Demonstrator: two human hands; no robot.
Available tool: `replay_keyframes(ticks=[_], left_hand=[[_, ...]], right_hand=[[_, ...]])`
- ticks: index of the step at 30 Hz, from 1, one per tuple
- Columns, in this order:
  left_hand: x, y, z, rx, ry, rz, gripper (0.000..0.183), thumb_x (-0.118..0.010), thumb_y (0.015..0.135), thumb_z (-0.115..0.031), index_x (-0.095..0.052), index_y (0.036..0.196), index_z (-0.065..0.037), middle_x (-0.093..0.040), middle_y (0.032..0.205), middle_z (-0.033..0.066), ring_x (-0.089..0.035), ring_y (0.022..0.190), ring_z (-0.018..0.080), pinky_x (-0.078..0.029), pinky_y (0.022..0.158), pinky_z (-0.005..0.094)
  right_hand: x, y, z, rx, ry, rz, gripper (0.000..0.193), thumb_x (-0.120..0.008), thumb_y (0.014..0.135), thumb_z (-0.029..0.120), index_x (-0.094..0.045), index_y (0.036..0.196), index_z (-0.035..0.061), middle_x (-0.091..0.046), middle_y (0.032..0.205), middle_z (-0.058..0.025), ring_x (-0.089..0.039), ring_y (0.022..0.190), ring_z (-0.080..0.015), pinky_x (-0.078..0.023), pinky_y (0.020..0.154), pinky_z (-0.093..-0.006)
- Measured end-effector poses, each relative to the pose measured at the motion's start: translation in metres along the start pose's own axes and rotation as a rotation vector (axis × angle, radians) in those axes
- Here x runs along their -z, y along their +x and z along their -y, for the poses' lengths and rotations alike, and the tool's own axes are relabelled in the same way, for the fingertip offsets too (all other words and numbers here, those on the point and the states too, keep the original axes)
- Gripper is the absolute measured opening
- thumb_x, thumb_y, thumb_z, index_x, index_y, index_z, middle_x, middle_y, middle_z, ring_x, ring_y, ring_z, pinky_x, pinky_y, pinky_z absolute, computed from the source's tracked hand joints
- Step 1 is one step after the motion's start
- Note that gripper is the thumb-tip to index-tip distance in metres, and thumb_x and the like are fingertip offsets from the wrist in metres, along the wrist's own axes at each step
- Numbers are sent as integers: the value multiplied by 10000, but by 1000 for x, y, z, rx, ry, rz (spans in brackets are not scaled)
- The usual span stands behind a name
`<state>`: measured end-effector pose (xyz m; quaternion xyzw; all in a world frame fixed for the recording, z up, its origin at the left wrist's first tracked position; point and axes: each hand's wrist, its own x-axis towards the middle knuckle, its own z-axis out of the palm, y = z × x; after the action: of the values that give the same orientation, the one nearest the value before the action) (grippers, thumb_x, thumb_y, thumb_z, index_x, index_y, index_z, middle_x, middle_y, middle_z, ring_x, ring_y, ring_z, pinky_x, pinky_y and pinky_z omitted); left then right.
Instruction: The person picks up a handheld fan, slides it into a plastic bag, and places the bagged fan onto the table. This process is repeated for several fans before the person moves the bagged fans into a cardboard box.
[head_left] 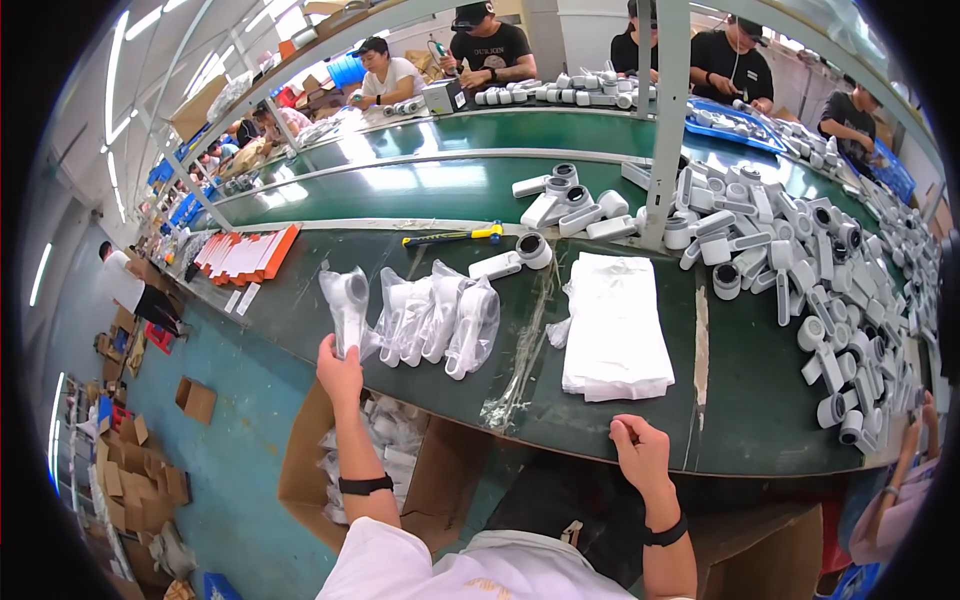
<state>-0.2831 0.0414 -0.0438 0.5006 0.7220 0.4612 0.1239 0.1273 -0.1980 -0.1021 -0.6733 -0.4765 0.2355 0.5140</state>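
Observation:
My left hand (341, 372) is closed round the handle end of a white handheld device with a round head, wrapped in a clear plastic bag (347, 303), at the bench's near edge. Just right of it, several more bagged white devices (438, 315) lie side by side. My right hand (640, 450) is curled closed, with nothing visible in it, in front of a stack of flat white plastic bags (615, 330). An unwrapped white device (512, 258) with a dark round face lies behind the bagged row.
A large pile of unwrapped white devices (800, 250) covers the bench's right side. Below my left arm, an open cardboard box (310, 465) holds bagged pieces. A yellow-and-black hammer-like tool (453, 237) and orange-edged white sheets (245, 255) lie farther back. Co-workers sit across the green belt (420, 183).

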Motion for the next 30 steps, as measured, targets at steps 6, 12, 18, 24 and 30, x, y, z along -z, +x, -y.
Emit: replay_keyframes(ticks=[6,12,18,24,30], left_hand=[[-33,16,41,13,146,115,550,-760,757,-195,-590,1250,-22,-650,1126,211,-606,1085,372,-457,959,443],[-58,-12,-91,-632,256,0,517,-755,783,-222,-606,1239,-29,-572,1299,196,-507,1227,374,-376,1066,435],[-194,-10,-151,-832,247,487,489,-708,795,-196,-576,1212,22,-599,1252,177,-527,1198,348,-417,1029,446],[-249,-8,-167,-473,845,748,331,-599,854,-124,-595,1174,-40,-644,1175,143,-597,1140,360,-470,983,463],[-223,-1,-171,-763,583,460,308,-656,812,-154,-621,1106,-71,-670,1097,163,-650,1046,350,-531,841,437]], right_hand=[[0,-1,1,8,55,-14,153,-661,920,126,-685,974,-14,-682,713,-58,-623,648,-83,-480,596,-228],[-3,0,1,-19,39,-71,159,-690,899,171,-699,936,17,-659,688,-103,-624,596,-147,-491,584,-267],[-2,-1,0,-3,42,-89,150,-685,901,163,-700,931,16,-656,678,-96,-634,606,-144,-494,584,-264],[1,-3,-6,-23,161,-123,141,-666,920,135,-689,922,-4,-653,667,-73,-610,593,-101,-484,568,-245],[-2,0,-5,30,113,-161,122,-672,910,114,-682,894,-7,-629,627,-58,-574,551,-100,-464,535,-248]])
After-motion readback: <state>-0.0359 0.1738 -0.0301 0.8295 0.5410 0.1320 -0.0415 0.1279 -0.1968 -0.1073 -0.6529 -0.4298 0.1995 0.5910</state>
